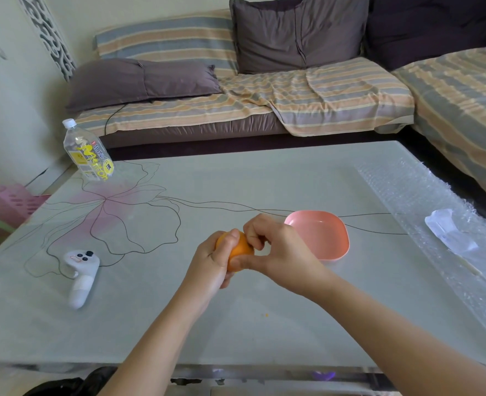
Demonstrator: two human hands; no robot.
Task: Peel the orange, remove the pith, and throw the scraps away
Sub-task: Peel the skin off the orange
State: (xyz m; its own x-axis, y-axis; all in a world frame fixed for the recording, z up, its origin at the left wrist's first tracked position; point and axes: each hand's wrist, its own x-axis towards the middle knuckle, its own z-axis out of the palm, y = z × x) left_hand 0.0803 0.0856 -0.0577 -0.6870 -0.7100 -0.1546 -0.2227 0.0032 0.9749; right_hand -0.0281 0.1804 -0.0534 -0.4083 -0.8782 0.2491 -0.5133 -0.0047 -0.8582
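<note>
An orange (240, 250) is held above the middle of the glass table (236, 318). My left hand (211, 262) wraps it from the left and below, thumb on top. My right hand (276, 247) closes on it from the right, with its fingertips curled against the top of the fruit and its thumb under it. Most of the orange is hidden by the fingers; the skin that shows is whole. A pink bowl (329, 238) with nothing in it sits on the table just right of my hands.
A white handheld controller (80, 277) lies at the left. A clear drink bottle (88, 151) stands at the far left corner. Bubble wrap (436, 224) with a small plastic packet (450, 231) covers the right side. A striped sofa with pillows lies beyond.
</note>
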